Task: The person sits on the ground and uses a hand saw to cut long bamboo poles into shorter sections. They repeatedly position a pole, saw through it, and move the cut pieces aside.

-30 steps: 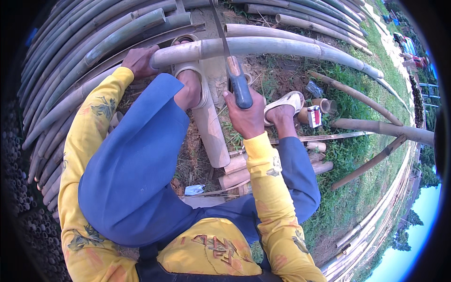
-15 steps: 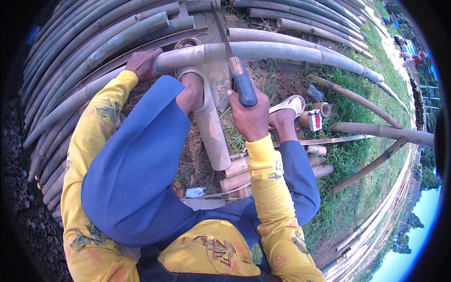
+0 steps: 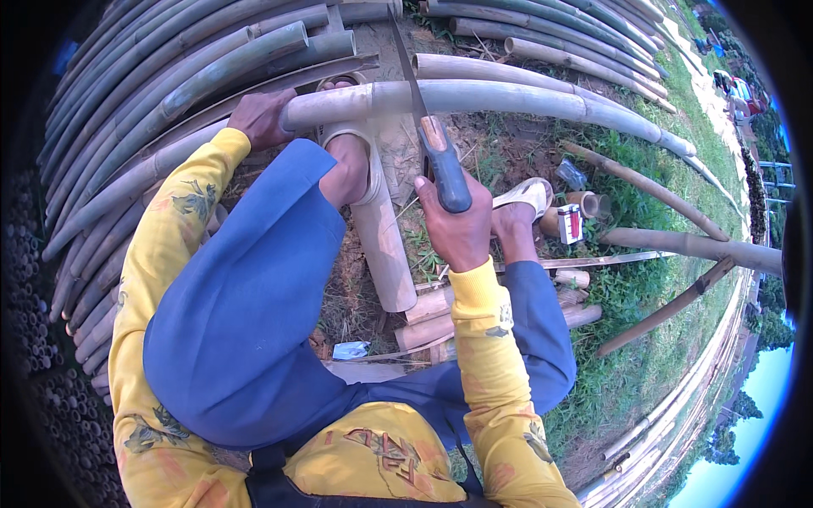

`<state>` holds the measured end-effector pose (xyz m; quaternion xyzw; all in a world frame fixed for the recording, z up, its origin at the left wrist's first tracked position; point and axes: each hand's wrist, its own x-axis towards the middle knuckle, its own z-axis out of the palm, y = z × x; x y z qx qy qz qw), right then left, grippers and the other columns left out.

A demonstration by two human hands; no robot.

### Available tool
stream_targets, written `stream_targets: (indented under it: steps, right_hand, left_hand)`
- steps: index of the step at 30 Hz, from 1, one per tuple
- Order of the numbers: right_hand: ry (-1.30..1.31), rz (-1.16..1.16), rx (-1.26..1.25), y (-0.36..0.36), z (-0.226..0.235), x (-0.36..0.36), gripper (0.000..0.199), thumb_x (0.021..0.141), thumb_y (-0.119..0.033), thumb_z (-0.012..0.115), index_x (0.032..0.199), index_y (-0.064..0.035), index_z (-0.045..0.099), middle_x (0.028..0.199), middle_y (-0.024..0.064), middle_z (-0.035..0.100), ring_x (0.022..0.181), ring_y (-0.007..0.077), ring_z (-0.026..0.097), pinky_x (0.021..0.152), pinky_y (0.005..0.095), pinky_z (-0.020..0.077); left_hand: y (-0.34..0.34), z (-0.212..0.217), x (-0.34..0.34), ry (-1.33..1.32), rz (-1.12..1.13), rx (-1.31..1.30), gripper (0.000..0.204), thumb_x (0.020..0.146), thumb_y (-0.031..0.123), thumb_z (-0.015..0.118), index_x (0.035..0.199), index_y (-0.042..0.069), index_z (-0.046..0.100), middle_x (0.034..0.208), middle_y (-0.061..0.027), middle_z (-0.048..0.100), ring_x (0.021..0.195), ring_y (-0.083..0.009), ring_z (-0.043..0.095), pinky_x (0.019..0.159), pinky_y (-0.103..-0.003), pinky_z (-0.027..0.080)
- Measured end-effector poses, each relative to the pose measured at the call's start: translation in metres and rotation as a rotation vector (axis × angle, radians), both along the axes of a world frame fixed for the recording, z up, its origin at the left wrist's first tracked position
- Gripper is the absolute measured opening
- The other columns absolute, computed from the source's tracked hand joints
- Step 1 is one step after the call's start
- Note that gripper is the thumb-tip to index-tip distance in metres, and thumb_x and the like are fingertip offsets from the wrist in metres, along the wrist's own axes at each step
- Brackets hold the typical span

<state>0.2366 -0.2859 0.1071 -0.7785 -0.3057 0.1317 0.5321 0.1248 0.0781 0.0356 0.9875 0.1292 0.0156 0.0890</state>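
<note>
- Your right hand [image 3: 459,223] is closed around the handsaw [image 3: 445,165]; its thin metal blade [image 3: 405,63] crosses the pale bamboo pole [image 3: 508,96].
- Your left hand [image 3: 261,119] grips that smooth, round pole.
- 1 red-and-white box [image 3: 570,225], contents unclear, is near your right sandal [image 3: 533,196].

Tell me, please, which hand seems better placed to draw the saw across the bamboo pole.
Probably the right hand: it already grips the saw by its handle, with the blade crossing the bamboo pole in view. The left hand holds the pole, away from the handle.
</note>
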Motion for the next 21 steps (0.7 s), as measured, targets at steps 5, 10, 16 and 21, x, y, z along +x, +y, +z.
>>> stream_targets:
  steps: [5,10,16,21]
  right_hand:
    - [-0.025,-0.052,-0.025,-0.097,-0.044,-0.092,0.02,0.091,-0.001,0.073,0.11,0.0021,0.071,0.075,0.0077,0.068,0.067,0.0119,0.061,0.065,0.0291,0.0508]
    - [-0.005,-0.072,-0.156,-0.143,0.003,-0.139,0.031,0.086,0.002,0.075,0.117,0.0038,0.069,0.083,0.0115,0.07,0.07,0.0169,0.066,0.068,0.0302,0.0522]
    - [0.018,-0.066,0.014,0.004,0.005,-0.006,0.018,0.089,-0.011,0.076,0.086,0.0007,0.062,0.066,0.0164,0.06,0.054,0.0281,0.055,0.057,0.0374,0.047]
    - [0.11,-0.093,-0.027,-0.079,-0.025,-0.075,0.02,0.088,-0.006,0.074,0.107,0.0001,0.07,0.077,0.0197,0.068,0.073,0.0367,0.073,0.069,0.0389,0.054]
  left_hand:
    - [0.008,-0.002,-0.014,0.041,0.017,-0.027,0.056,0.072,0.033,0.084,0.117,0.009,0.06,0.102,-0.0201,0.074,0.095,-0.0417,0.071,0.085,-0.05,0.056]
    - [0.002,-0.004,-0.016,0.006,0.018,0.044,0.059,0.07,0.034,0.086,0.117,0.009,0.06,0.098,-0.0218,0.074,0.092,-0.0431,0.071,0.084,-0.051,0.056]
    - [0.001,-0.001,-0.003,-0.018,-0.008,0.023,0.057,0.07,0.03,0.084,0.117,0.009,0.059,0.1,-0.021,0.073,0.094,-0.0432,0.07,0.085,-0.052,0.055]
    - [0.01,-0.015,-0.013,0.017,0.017,0.008,0.06,0.069,0.028,0.082,0.121,0.009,0.059,0.099,-0.0209,0.073,0.093,-0.0434,0.071,0.084,-0.052,0.056]
